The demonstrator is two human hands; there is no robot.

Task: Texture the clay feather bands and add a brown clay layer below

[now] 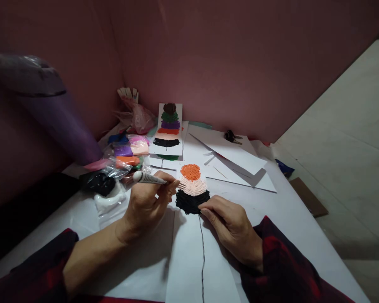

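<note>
My left hand [148,202] is closed round a fork with a patterned black-and-white handle [150,178]; its tines touch the peach clay layer [194,185] of a clay picture on a white paper strip [189,252]. Above the peach layer is an orange layer [190,171], below it a black layer [191,201]. My right hand [230,227] rests on the paper with fingers curled, fingertips pressing at the lower right edge of the black clay. A thin black line runs down the strip from the clay.
A finished striped clay picture [169,126] leans on the pink wall behind. Bags of coloured clay [126,153] lie at the left. White paper sheets [233,158], keys [231,136] and a purple lamp-like object [50,109] are around.
</note>
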